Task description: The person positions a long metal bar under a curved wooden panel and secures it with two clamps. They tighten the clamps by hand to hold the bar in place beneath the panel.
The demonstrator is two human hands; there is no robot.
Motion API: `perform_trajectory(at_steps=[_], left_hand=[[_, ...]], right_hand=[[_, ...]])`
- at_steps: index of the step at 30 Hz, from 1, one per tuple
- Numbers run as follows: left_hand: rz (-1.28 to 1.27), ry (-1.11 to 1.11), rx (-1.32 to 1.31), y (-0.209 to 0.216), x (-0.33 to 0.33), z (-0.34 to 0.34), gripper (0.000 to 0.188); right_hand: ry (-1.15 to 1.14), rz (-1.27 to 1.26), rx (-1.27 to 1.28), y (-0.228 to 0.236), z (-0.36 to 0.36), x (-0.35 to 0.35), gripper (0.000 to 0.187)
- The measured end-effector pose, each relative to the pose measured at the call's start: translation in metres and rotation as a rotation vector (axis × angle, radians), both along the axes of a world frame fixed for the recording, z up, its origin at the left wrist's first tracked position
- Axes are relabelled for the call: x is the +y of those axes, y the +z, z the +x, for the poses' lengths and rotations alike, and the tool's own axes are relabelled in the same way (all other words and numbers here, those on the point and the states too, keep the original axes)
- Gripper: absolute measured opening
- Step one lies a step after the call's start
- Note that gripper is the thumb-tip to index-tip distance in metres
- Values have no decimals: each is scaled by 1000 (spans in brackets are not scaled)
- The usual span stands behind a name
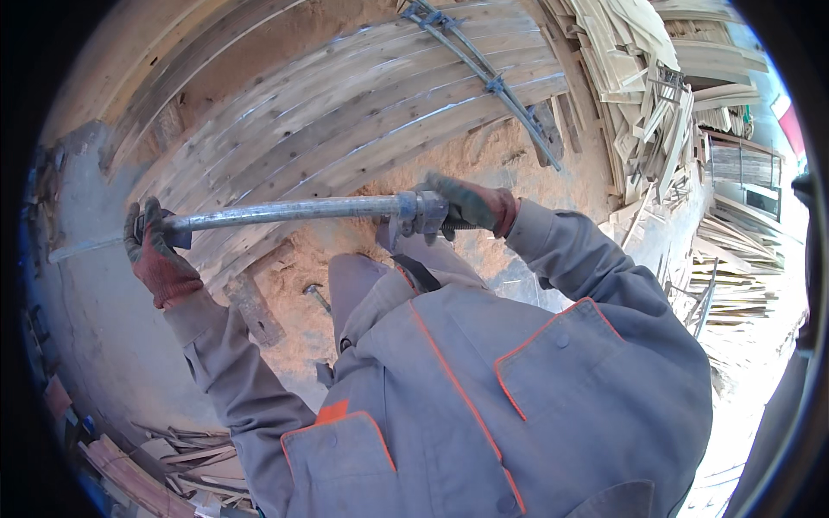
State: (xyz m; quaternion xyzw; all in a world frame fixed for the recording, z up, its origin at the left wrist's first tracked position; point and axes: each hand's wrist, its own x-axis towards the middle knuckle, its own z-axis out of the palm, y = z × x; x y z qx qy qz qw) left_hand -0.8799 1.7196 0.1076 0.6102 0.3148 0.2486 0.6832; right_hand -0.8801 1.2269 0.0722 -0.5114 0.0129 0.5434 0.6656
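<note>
A long metal pipe clamp point(294, 210) lies across in front of my body, held up over the floor. My left hand point(166, 259), in a grey and red work glove, is closed round it at the dark sliding jaw, and the pipe's thin end sticks out past that hand. At the other end my right hand point(479, 207), gloved too, grips the clamp by its screw head; some of its fingers are hidden behind the metal. Beyond the clamp lies a panel of long wooden boards point(345, 112) side by side. Another pipe clamp point(492, 82) rests across the panel's right part.
Sawdust point(484, 164) covers the floor round my legs. A hammer point(318, 296) lies there, near a short wooden plank point(253, 309). Heaps of wood strips point(635, 86) stand at the right, with more offcuts point(203, 462) at the lower left.
</note>
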Motion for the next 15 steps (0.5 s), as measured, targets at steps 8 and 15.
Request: perform_trajectory(at_steps=[8, 15], left_hand=[[-162, -257, -210, -56, 36, 54, 46], [-355, -418, -217, -104, 39, 142, 43]], right_hand=[[9, 20, 4, -8, 3, 37, 59], [-167, -336, -476, -29, -83, 73, 84]])
